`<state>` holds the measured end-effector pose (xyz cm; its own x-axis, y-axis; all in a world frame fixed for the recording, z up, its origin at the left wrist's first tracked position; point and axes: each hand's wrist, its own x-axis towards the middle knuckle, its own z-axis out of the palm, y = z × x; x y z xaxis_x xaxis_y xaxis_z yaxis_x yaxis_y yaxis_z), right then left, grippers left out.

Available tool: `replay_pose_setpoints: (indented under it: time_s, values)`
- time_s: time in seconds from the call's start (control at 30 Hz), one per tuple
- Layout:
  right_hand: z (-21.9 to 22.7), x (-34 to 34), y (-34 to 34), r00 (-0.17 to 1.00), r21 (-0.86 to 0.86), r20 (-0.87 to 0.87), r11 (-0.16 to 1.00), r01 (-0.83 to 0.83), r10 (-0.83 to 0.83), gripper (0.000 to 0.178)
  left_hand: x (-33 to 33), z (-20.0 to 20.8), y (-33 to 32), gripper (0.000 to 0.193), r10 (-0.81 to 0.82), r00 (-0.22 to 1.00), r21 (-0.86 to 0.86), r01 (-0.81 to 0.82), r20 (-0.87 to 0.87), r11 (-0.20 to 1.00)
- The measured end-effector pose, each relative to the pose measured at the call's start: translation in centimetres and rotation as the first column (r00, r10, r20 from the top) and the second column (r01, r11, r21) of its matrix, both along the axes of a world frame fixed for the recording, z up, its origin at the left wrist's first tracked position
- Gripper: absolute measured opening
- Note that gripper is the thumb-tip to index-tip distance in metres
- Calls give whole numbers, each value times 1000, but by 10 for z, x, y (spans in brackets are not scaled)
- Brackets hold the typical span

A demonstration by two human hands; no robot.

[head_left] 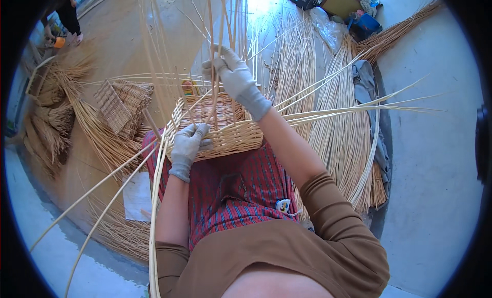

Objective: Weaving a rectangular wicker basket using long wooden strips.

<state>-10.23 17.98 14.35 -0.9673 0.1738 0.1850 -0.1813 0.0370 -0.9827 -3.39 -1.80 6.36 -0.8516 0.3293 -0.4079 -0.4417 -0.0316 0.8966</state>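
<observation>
A half-woven wicker basket (237, 138) of pale willow rests on my lap, over a red checked cloth (256, 183). Thin upright rods rise from its walls, and long loose rods stick out to both sides. My left hand (187, 147), in a grey-white glove, grips the near left part of the basket's wall; some of its fingertips are hidden behind the weave. Above the basket, my gloved right hand (233, 78) is raised with its fingers curled round an upright willow rod (213, 101).
Bundles of pale rods (335, 124) lie on the floor at right. Woven panels (120, 106) and brown bundles (54, 111) lie at left. A plastic bag (328, 29) and blue container (365, 24) stand at the back right. Another person (66, 14) is at far left.
</observation>
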Motion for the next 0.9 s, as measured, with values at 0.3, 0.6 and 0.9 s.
replay_pose_setpoints:
  time_s: [0.3, 0.6, 0.9]
  values:
    - [15, -34, -22, 981, 637, -154, 771, 8, 117, 50, 0, -8, -2, 37, -28, 994, -91, 18, -106, 996]
    - [24, -32, -11, 914, 260, -72, 878, 403, -399, 74, -5, -6, 1, 34, 4, 999, -13, -3, 40, 1000]
    - [-30, 137, 21, 838, -521, -444, 852, 47, -318, 36, -10, 14, 2, 18, -102, 994, -137, 107, 43, 985]
